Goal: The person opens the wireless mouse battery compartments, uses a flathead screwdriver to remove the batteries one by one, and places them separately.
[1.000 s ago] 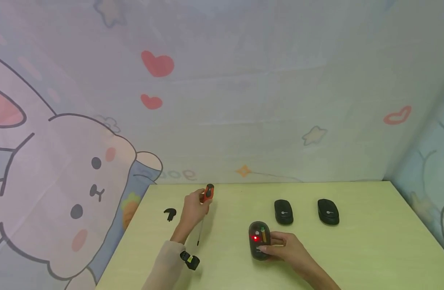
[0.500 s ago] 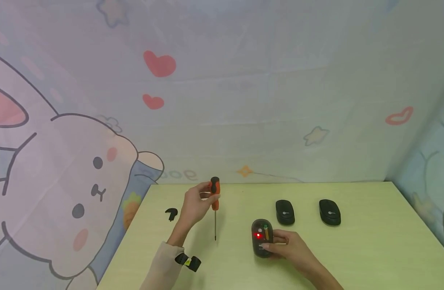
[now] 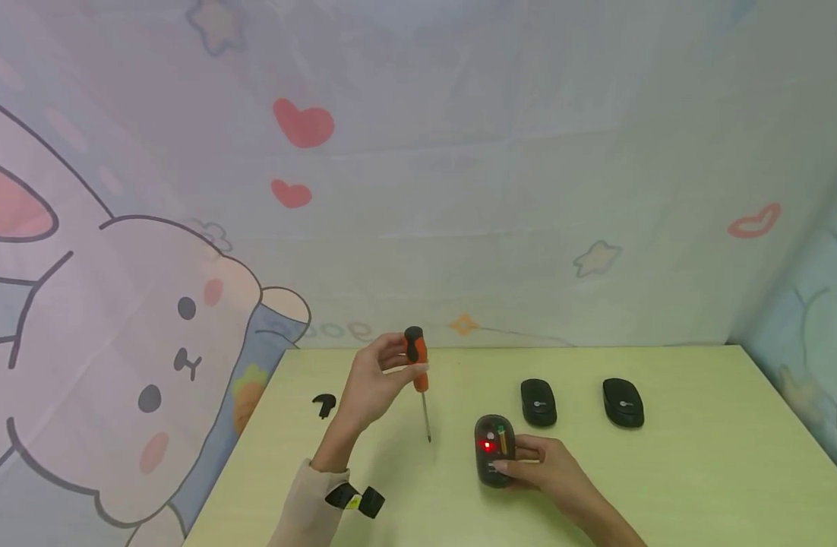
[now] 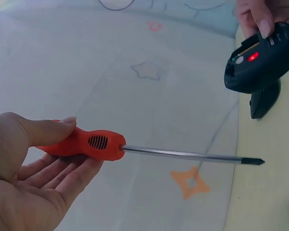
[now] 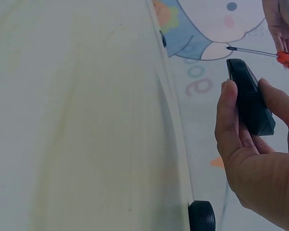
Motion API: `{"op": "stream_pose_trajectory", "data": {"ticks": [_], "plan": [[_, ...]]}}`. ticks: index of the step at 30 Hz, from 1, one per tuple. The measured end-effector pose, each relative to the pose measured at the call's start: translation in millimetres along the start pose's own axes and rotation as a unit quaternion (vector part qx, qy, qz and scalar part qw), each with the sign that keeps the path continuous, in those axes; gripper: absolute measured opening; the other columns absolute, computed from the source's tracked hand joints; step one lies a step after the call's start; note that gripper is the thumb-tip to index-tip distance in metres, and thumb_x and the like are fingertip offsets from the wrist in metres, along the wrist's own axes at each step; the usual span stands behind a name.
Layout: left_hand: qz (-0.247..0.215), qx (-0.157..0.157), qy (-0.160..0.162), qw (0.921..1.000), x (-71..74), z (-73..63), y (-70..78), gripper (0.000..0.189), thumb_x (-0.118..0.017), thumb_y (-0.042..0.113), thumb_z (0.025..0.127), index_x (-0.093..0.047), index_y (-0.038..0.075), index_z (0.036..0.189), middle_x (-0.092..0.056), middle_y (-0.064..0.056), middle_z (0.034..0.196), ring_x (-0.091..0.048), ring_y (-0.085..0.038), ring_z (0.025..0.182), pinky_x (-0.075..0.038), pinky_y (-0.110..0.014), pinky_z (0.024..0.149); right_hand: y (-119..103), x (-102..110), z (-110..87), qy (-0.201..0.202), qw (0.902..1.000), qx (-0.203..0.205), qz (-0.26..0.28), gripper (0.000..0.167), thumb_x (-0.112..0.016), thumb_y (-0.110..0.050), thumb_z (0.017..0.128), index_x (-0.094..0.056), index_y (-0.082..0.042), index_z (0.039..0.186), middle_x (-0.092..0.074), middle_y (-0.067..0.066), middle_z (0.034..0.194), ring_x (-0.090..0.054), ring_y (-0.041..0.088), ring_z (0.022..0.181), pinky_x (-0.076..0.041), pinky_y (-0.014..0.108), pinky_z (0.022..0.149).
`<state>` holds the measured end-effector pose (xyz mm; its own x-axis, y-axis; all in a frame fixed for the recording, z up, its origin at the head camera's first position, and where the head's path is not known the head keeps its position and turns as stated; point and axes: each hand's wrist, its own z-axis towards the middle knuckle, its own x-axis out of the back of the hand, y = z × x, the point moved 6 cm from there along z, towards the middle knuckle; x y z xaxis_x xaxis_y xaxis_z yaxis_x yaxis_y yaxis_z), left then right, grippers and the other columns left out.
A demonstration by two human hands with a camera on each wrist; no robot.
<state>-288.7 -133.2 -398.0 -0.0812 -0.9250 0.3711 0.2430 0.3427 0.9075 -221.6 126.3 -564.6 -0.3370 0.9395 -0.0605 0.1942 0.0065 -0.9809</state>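
Note:
My left hand (image 3: 371, 387) grips a screwdriver (image 3: 420, 376) by its orange and black handle, raised over the table. The shaft points down in the head view, and its dark cross tip (image 4: 253, 161) shows in the left wrist view. Thumb on one side and fingers on the other, my right hand (image 3: 555, 471) holds a black computer mouse (image 3: 494, 475). The mouse's underside faces me, with a red light lit and a battery (image 3: 503, 441) showing in its open compartment. The screwdriver tip stands apart from the mouse, to its left.
Two more black mice, one (image 3: 538, 403) near the middle and one (image 3: 623, 403) farther right, lie on the pale yellow table (image 3: 699, 471). A small black curved piece (image 3: 324, 404) lies at the left. Behind the table hangs a printed cloth (image 3: 425, 266).
My left hand has risen and moved right with the screwdriver, and its shaft has swung so the tip lies nearer the mouse. My right hand and mouse have barely shifted.

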Motion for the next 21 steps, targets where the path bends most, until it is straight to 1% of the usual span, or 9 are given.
{"op": "stream_pose_trajectory", "data": {"ticks": [7,11,14,16,18,21], "plan": [[-0.029,-0.023,-0.009,0.9993,-4.3,-8.1,20.7,0.043,-0.085,0.013,0.089,-0.072,0.018,0.130,-0.079,-0.006,0.119,-0.077,-0.026,0.113,-0.061,-0.052,0.101,-1.1,-0.1,-0.8,0.003,1.0000,-0.004,-0.004,0.064,-0.082,-0.023,0.093,-0.058,0.009,0.142,-0.075,0.017,0.122,-0.077,0.022,0.104,-0.067,0.036,0.088],[-0.041,-0.025,-0.014,0.9987,-7.9,-12.5,30.6,0.042,-0.086,0.012,0.088,-0.073,0.019,0.128,-0.079,-0.005,0.117,-0.078,-0.025,0.111,-0.063,-0.049,0.098,-1.3,-1.8,-0.8,0.004,0.9999,-0.010,-0.006,0.064,-0.083,-0.024,0.092,-0.058,0.009,0.141,-0.076,0.016,0.120,-0.077,0.021,0.103,-0.067,0.036,0.088],[-0.043,-0.035,-0.013,0.9984,-10.7,-15.5,38.2,0.042,-0.086,0.011,0.088,-0.072,0.020,0.127,-0.079,-0.005,0.114,-0.078,-0.022,0.108,-0.062,-0.044,0.097,-0.7,-2.7,-0.7,0.004,0.9999,-0.014,-0.008,0.064,-0.083,-0.025,0.092,-0.059,0.008,0.141,-0.076,0.015,0.119,-0.076,0.021,0.103,-0.067,0.037,0.088],[-0.052,-0.050,-0.015,0.9973,-13.1,-17.6,44.2,0.041,-0.085,0.010,0.088,-0.072,0.019,0.126,-0.079,-0.007,0.112,-0.078,-0.022,0.106,-0.063,-0.041,0.096,-0.3,-3.0,-0.6,0.005,0.9998,-0.016,-0.009,0.065,-0.083,-0.026,0.092,-0.059,0.008,0.141,-0.076,0.015,0.120,-0.077,0.021,0.103,-0.067,0.037,0.088],[-0.069,-0.064,-0.020,0.9954,-16.0,-20.2,50.3,0.039,-0.084,0.007,0.089,-0.071,0.015,0.125,-0.078,-0.011,0.111,-0.077,-0.022,0.105,-0.064,-0.037,0.095,0.1,-3.3,-0.3,0.005,0.9998,-0.018,-0.008,0.065,-0.084,-0.026,0.091,-0.059,0.007,0.141,-0.076,0.015,0.120,-0.077,0.022,0.103,-0.067,0.038,0.089],[-0.090,-0.076,-0.030,0.9926,-20.8,-24.2,57.9,0.035,-0.082,0.004,0.090,-0.070,0.010,0.122,-0.077,-0.015,0.109,-0.077,-0.018,0.104,-0.065,-0.033,0.092,0.6,-4.1,0.5,0.002,0.9998,-0.019,-0.006,0.065,-0.084,-0.026,0.091,-0.059,0.007,0.141,-0.076,0.014,0.119,-0.076,0.021,0.102,-0.067,0.038,0.089]]}}
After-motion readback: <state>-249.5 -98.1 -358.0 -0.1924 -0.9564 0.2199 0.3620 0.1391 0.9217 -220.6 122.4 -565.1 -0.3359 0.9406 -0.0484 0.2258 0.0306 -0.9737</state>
